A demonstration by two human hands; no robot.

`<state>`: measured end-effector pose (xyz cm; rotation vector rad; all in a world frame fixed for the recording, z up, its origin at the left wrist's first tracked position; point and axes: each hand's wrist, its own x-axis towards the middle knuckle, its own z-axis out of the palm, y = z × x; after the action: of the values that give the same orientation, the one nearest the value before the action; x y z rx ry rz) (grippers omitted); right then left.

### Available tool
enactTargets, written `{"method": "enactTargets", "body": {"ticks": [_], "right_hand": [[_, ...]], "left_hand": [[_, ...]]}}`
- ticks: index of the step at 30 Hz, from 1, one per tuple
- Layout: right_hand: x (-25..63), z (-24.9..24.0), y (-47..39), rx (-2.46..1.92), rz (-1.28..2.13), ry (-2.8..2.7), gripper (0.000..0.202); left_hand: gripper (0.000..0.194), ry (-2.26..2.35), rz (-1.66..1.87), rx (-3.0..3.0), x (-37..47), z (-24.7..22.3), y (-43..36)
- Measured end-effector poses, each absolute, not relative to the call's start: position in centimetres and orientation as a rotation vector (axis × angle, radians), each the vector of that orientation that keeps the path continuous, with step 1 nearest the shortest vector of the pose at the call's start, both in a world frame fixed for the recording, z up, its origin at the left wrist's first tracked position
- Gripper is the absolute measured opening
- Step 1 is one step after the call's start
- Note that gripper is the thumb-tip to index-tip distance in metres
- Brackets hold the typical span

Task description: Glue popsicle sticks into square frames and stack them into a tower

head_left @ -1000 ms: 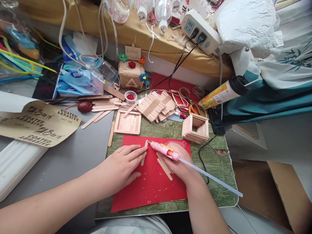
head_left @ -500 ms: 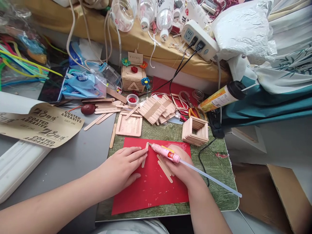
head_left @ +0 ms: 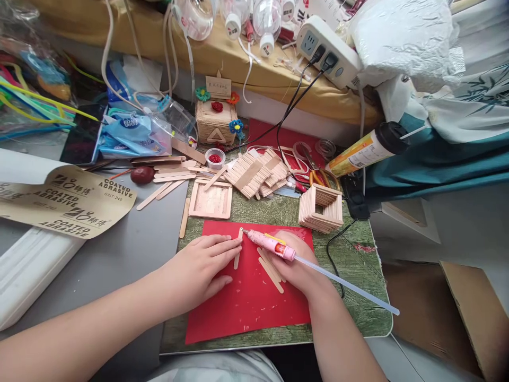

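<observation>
Stick under left hand

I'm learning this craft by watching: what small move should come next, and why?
I'd probably squeeze a small dab onto the far end of the craft stick: the right hand holds the pink glue gun with its nozzle at that end, and the left hand steadies the stick on the red sheet.
</observation>
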<state>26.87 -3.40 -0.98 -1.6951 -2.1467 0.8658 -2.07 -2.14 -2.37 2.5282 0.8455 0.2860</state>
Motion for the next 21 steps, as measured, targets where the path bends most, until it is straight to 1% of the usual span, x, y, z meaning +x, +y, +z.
{"method": "enactTargets", "body": {"ticks": [8, 15, 21], "right_hand": [[26.8, -0.8, -3.7, -1.723, 0.798, -2.138, 0.019], [26.8, -0.9, -3.5, -1.706, 0.855, -2.124, 0.026], [28.1, -0.1, -4.6, -1.642, 0.898, -2.015, 0.023]], "left_hand": [[0.045, 0.826, 0.316, 2.557, -2.1, -2.6, -1.9], [0.043, 0.817, 0.3, 2.604, -2.1, -2.6, -2.0], [0.045, 0.818, 0.314, 2.571, -2.1, -2.4, -1.8]]}}
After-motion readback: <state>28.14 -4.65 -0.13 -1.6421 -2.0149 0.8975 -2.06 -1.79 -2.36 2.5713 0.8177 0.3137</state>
